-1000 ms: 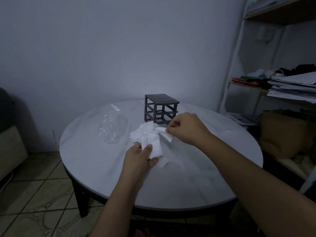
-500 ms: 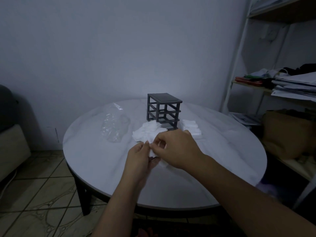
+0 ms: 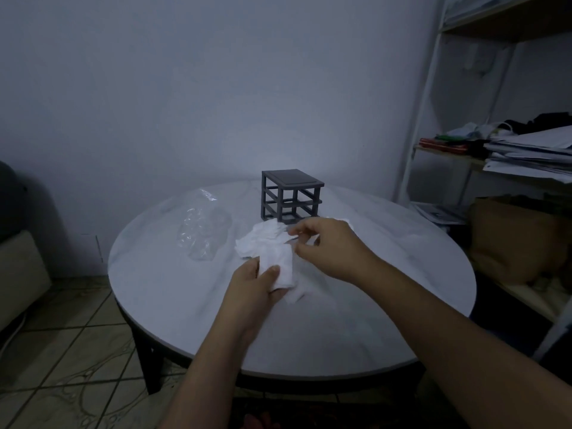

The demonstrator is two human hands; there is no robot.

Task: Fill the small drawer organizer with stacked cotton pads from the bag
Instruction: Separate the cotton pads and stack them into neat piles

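Head view: left hand (image 3: 257,283) grips a small stack of cotton pads (image 3: 280,264), thumb on top, just over the worktop (image 3: 371,305). Right hand (image 3: 328,246) is just beyond, fingers curled, pinching a pad at the loose pile (image 3: 263,239) in front of the dark drawer organizer (image 3: 291,196). Clear bag (image 3: 204,233) lies left, apart from both hands
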